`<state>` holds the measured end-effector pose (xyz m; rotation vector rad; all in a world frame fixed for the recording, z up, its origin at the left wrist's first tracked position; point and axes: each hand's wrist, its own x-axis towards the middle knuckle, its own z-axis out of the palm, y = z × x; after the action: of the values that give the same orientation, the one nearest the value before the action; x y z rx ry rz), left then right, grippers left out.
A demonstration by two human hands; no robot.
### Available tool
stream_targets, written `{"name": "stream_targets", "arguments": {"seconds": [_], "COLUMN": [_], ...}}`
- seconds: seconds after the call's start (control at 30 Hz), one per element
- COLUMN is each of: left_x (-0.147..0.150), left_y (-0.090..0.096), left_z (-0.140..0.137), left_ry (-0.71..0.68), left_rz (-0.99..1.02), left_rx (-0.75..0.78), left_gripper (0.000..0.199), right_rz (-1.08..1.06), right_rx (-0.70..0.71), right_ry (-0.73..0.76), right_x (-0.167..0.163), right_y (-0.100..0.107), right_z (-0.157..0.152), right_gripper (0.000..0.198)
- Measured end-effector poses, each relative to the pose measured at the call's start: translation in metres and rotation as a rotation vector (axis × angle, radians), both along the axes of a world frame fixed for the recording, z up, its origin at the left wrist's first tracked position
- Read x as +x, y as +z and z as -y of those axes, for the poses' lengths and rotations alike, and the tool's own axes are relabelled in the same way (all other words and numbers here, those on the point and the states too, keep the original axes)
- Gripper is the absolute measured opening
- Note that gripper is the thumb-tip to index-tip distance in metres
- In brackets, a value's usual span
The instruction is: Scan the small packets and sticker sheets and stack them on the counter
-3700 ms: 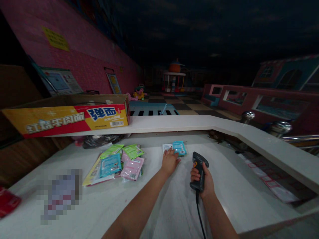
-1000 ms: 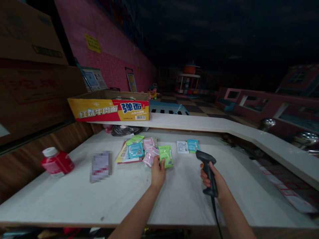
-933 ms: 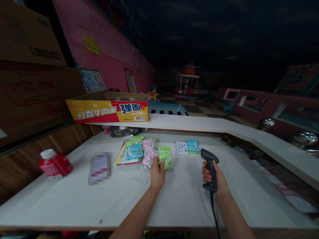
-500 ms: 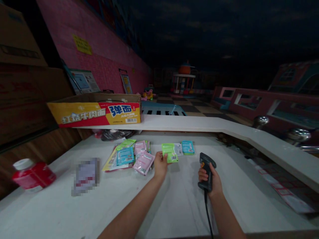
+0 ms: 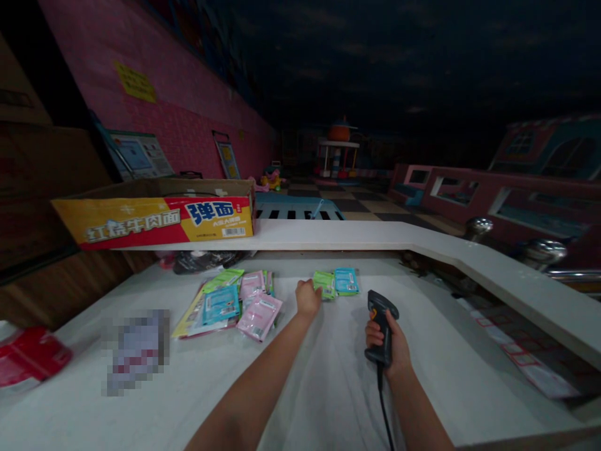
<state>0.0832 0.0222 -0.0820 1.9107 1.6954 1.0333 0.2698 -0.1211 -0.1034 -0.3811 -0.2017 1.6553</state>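
My left hand (image 5: 308, 298) reaches to the back middle of the white counter. Its curled fingers are closed at the left edge of a green packet (image 5: 325, 284), partly hiding it. This packet lies beside a blue packet (image 5: 346, 281). My right hand (image 5: 397, 346) is wrapped round the handle of a black barcode scanner (image 5: 382, 313), held upright with its cord (image 5: 382, 401) hanging toward me. Left of my left hand is a loose pile of small packets: a pink packet (image 5: 260, 316) in front, a blue packet (image 5: 220, 305), and green ones behind.
A red and yellow cardboard box (image 5: 164, 220) stands on the raised ledge (image 5: 328, 235) behind the counter. At the left lie a red bottle (image 5: 32, 357) and a blurred-out item (image 5: 138, 351). Metal knobs (image 5: 544, 252) stand beyond the ledge at right.
My left hand has moved the green packet back, down beside the blue one, over where a whitish packet showed. My right hand still holds the scanner. The view has shifted slightly.
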Motion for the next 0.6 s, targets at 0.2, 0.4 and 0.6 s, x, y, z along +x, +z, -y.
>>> {"name": "stream_targets", "arguments": {"seconds": [0.2,0.4,0.6], "left_x": [-0.004,0.005,0.006], "left_y": [-0.009,-0.001,0.012], "left_z": [0.015,0.009,0.018], "left_ry": [-0.073,-0.042,-0.036], "left_rz": [-0.125,-0.257,-0.372], "left_rx": [0.140,0.080,0.024], "left_gripper": [0.038,0.029,0.038], "right_rz": [-0.031,-0.033,-0.042], "right_rx": [-0.028,-0.020,-0.019], "right_ry": [0.014,-0.002,-0.001], "right_x": [0.001,0.000,-0.001], "right_y": [0.001,0.001,0.002], "right_z": [0.001,0.000,0.002], "right_gripper": [0.025,0.025,0.024]}}
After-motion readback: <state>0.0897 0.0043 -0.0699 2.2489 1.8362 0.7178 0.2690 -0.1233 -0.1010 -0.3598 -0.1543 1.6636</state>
